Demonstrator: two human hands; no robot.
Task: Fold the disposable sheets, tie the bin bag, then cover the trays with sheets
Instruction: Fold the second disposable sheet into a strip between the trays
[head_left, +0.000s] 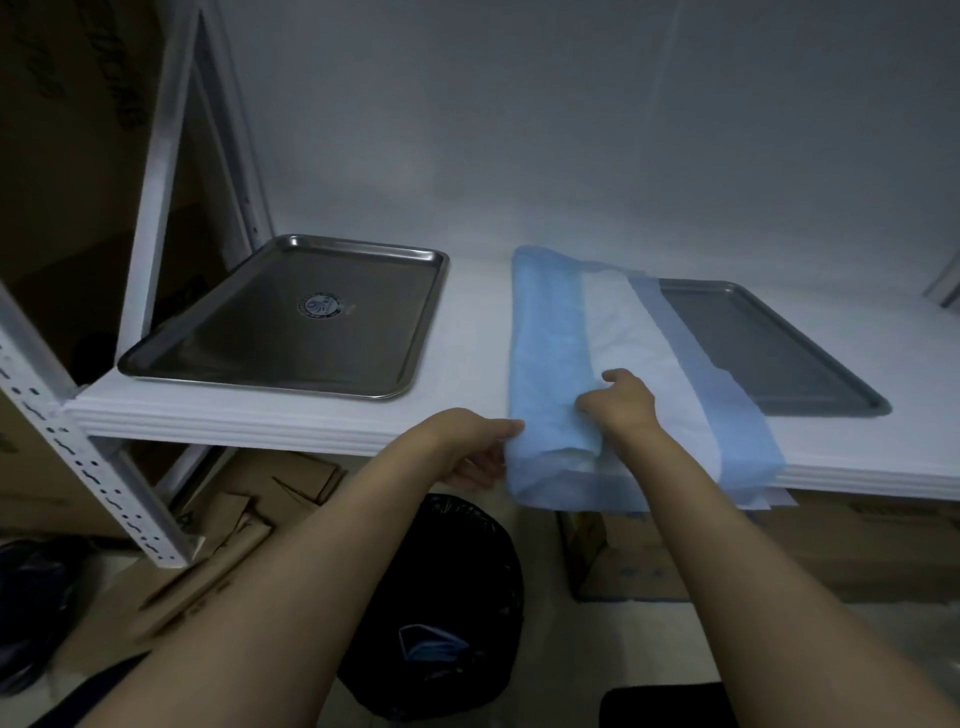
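A blue and white disposable sheet (561, 332) lies partly folded on the white shelf (467, 332), draped over the left part of the right steel tray (769, 348) and hanging past the shelf's front edge. My left hand (478, 447) pinches the sheet's near left edge at the shelf front. My right hand (618, 405) grips a fold of the sheet near its middle. The left steel tray (291, 317) lies bare on the shelf. A black bin bag (441, 608) stands on the floor below, between my forearms.
White metal rack posts (83, 452) rise at the left. Flattened cardboard (249, 514) and brown boxes (852, 556) sit on the floor under the shelf. A dark bag (31, 597) lies at the far left. The wall closes off the shelf's back.
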